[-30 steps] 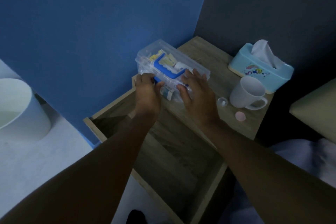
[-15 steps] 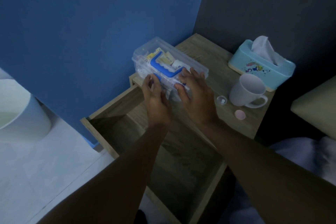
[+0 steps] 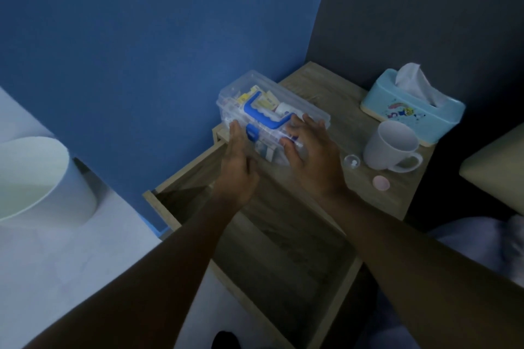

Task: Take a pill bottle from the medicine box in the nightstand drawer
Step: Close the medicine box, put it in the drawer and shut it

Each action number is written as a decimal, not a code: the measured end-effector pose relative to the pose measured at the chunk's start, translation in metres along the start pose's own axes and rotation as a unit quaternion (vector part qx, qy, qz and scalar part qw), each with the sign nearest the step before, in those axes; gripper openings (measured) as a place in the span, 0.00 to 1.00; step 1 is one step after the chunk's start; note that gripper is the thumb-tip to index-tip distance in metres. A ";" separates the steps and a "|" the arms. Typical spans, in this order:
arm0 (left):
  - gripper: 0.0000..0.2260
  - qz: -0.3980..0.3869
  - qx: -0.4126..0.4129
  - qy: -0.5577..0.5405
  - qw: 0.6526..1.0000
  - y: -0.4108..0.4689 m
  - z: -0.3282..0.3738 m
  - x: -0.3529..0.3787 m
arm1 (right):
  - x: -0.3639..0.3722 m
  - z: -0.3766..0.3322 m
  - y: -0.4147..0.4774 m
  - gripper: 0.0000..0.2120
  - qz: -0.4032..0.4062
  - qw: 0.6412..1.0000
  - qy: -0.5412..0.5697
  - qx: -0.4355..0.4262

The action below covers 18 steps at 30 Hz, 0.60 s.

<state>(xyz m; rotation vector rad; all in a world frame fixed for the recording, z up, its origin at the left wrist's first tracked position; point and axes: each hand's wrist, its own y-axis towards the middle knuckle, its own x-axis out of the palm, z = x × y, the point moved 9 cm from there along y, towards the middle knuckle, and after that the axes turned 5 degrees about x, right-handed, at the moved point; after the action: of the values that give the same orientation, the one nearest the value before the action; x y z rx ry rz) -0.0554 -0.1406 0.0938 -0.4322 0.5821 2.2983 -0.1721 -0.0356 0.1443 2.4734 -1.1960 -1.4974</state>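
Note:
The medicine box (image 3: 241, 96) is clear plastic with a blue handle (image 3: 263, 117) and a blue latch (image 3: 251, 133). It stands shut on the left end of the nightstand top (image 3: 340, 99), above the open drawer (image 3: 161, 204). Yellow packets and a white rounded item (image 3: 283, 109) show through the lid; I cannot tell if that item is a pill bottle. My left hand (image 3: 236, 167) lies flat with its fingertips touching the box front just left of the latch. My right hand (image 3: 314, 156) grips the box's right front, fingers spread over the lid, thumb on the front wall.
A light blue tissue box (image 3: 411, 110), a white mug (image 3: 391, 147), a small clear cap (image 3: 352, 162) and a pink disc (image 3: 381, 183) sit on the nightstand's right half. The drawer bottom (image 3: 283, 263) shows bare wood. A white bin (image 3: 37, 178) stands on the floor at left.
My left hand has slid from the box's left front corner to beside the latch, and its fingers have straightened. My right hand stays on the box's right end.

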 end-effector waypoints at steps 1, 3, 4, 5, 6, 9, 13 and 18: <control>0.34 0.008 -0.003 -0.001 1.000 0.003 -0.006 -0.009 | -0.001 0.000 0.001 0.15 -0.011 1.000 0.004 0.013; 0.30 0.027 -0.023 0.017 0.999 0.013 -0.010 -0.030 | -0.004 -0.001 0.007 0.15 -0.024 0.999 0.014 0.026; 0.27 0.047 -0.031 0.036 0.998 0.019 -0.011 -0.041 | -0.008 -0.001 0.009 0.15 -0.023 0.999 0.026 0.036; 0.26 0.062 -0.038 0.059 0.996 0.028 -0.013 -0.050 | -0.013 0.000 0.012 0.15 -0.021 0.998 0.038 0.051; 0.25 0.076 -0.046 0.077 0.993 0.037 -0.014 -0.058 | -0.017 0.003 0.015 0.16 -0.016 0.996 0.048 0.071; 0.30 0.063 -0.127 0.043 0.989 0.067 -0.028 -0.069 | -0.032 0.016 0.028 0.21 0.032 0.988 0.060 0.139; 0.32 0.025 -0.190 0.055 0.980 0.094 -0.043 -0.065 | -0.029 0.055 0.042 0.27 0.017 0.947 0.050 0.316; 0.26 0.006 -0.242 0.057 0.968 0.099 -0.061 -0.053 | -0.013 0.077 0.041 0.29 -0.026 0.902 0.088 0.422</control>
<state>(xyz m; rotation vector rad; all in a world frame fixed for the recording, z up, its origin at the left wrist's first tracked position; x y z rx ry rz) -0.0810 -0.2653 0.0946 -0.7970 0.0645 2.4303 -0.2588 -0.0292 0.1276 3.0371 -2.0782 -0.7936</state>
